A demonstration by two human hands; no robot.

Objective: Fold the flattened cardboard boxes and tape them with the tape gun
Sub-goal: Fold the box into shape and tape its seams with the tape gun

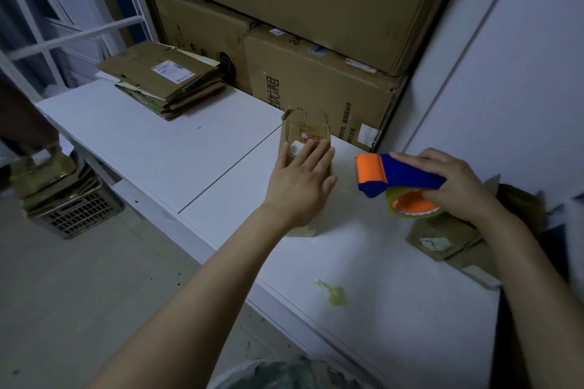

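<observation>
Bottom edge, centre: dark mottled item (284, 373), blurred, kind not discernible. Right hand (455, 183), centre right: fingers curled round the tape gun (398, 175), which has a blue body, an orange roller end pointing left, and its tape roll (414, 207) beneath the palm. Left hand (300, 186), centre: fingers straight, laid flat on a small cardboard box (305, 129), blurred. This box sits on the white table (158, 151), just left of the tape gun, not touching it. Under the right wrist: flattened cardboard pieces (442, 240). Lower centre of table: crumpled tape scrap (333, 294). Upper left: stack of flattened boxes (164, 79) on the table. Behind: large cartons (316, 79). Left edge, on the floor: crate (76, 211) holding cardboard.
</observation>
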